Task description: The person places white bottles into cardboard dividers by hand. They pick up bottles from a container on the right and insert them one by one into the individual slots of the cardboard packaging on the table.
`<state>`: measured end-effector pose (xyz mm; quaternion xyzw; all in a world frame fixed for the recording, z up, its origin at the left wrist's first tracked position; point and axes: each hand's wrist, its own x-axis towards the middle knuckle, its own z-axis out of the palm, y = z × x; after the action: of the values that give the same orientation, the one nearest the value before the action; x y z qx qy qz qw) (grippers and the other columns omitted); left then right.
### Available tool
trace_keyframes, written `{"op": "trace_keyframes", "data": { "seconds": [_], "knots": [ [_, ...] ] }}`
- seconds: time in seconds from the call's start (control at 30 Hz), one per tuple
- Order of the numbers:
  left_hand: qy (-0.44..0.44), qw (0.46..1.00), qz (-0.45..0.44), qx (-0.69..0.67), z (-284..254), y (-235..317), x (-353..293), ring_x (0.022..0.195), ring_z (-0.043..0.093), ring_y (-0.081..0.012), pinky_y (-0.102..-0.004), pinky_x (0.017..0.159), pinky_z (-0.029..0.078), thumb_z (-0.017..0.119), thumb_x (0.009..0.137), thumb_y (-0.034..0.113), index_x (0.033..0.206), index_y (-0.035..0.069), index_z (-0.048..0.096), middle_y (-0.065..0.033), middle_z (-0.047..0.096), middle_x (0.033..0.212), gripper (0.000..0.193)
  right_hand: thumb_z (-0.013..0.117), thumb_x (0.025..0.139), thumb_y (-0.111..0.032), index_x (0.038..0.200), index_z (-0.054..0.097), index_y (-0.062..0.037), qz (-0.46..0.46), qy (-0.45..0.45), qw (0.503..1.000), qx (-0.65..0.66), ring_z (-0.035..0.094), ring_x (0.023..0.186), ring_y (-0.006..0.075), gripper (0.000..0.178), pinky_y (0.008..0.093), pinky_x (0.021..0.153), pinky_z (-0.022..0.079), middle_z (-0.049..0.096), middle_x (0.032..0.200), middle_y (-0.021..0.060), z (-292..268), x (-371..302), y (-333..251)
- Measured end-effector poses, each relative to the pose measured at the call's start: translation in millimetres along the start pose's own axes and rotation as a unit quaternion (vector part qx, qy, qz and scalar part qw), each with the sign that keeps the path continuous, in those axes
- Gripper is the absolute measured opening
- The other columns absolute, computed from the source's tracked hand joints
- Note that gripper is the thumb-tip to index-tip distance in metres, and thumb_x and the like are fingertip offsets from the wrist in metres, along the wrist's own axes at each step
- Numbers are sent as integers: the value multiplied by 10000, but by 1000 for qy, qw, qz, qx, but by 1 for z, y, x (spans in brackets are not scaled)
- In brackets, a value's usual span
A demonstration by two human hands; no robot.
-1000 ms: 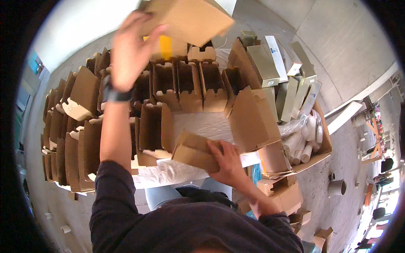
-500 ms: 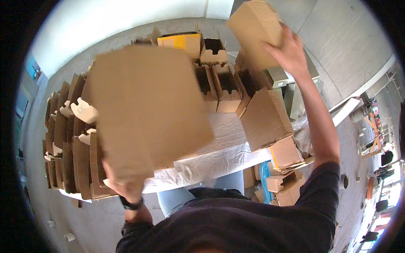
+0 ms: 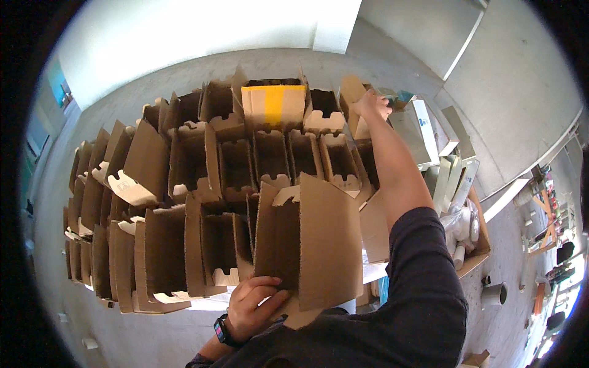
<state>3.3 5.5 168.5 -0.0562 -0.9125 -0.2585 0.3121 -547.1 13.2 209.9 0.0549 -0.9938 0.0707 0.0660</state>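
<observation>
My left hand (image 3: 253, 306), with a dark watch on its wrist, is closed on the near lower edge of an open brown cardboard box (image 3: 331, 245). That box stands at the front of the group, its open top showing a dark inside. With the arm stretched far out, my right hand (image 3: 372, 105) grips the near side of another cardboard box (image 3: 351, 92) at the back right. Part of that box is hidden behind the hand and arm. A row of open boxes (image 3: 272, 162) lies between my hands.
Open cardboard boxes (image 3: 165, 239) crowd the left and middle of the white-covered table. One at the back carries a yellow stripe (image 3: 273, 105). Pale flat boxes (image 3: 423, 132) lie at the right, beside a carton of plastic-wrapped items (image 3: 461, 224). A grey pipe piece (image 3: 494, 294) is on the floor.
The large box in my left hand has come down toward the front, its open top now showing. My right hand has lowered its box into the back right of the group.
</observation>
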Motion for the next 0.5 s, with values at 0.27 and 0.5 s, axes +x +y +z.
{"op": "trace_keyframes", "data": {
  "seconds": [0.27,0.5],
  "knots": [
    [-41,999,-8,-16,3,8,2,1018,624,-230,-389,837,541,753,703,102,957,85,729,-54,636,963,255,788,626,-621,1450,373,-121,-1,-66,997,47,361,1345,409,1049,551,1037,361,393,1436,232,70,4,9],
    [-75,996,33,-28,17,2,8,1030,619,-265,-437,912,523,710,750,82,1034,89,689,-97,623,986,284,665,791,-413,1474,344,-87,-119,-105,983,91,424,1329,363,822,465,1081,375,365,1491,218,37,11,17]
  ]
}}
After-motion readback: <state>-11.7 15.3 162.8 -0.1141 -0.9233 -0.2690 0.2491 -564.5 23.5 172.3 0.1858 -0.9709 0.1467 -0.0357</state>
